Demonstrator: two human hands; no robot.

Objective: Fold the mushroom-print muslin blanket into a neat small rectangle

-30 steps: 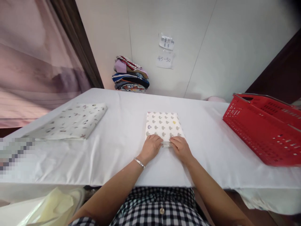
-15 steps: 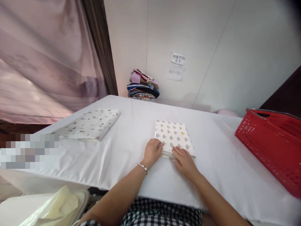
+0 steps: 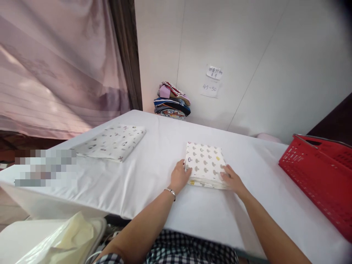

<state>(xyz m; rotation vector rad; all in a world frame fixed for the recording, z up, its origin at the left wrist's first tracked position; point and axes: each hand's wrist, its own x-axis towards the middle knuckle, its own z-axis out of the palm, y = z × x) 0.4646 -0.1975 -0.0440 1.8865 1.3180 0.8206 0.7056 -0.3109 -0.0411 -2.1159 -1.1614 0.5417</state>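
Observation:
A folded white cloth [image 3: 206, 161] printed with grey mushroom-like shapes and a few yellow and purple ones lies flat on the white-covered table [image 3: 159, 146]. My left hand [image 3: 180, 176] rests at its left edge, thumb over the top, fingers apart along the side. At the lower right edge, my right hand [image 3: 233, 180] touches the cloth with its fingers spread. Layered folds show along the near edge between both hands. Farther left lies another folded white cloth [image 3: 115, 143] with small dark and reddish prints.
A red plastic basket [image 3: 316, 183] stands on the table's right side. Beyond the far edge is a pile of folded fabrics [image 3: 172, 101] against the wall. A pink curtain [image 3: 60, 66] hangs at left. Pale yellow material [image 3: 71, 234] lies on a white surface at lower left.
My right hand has moved from the cloth's near edge to its right side. My left hand has settled against the left edge. The view has shifted slightly.

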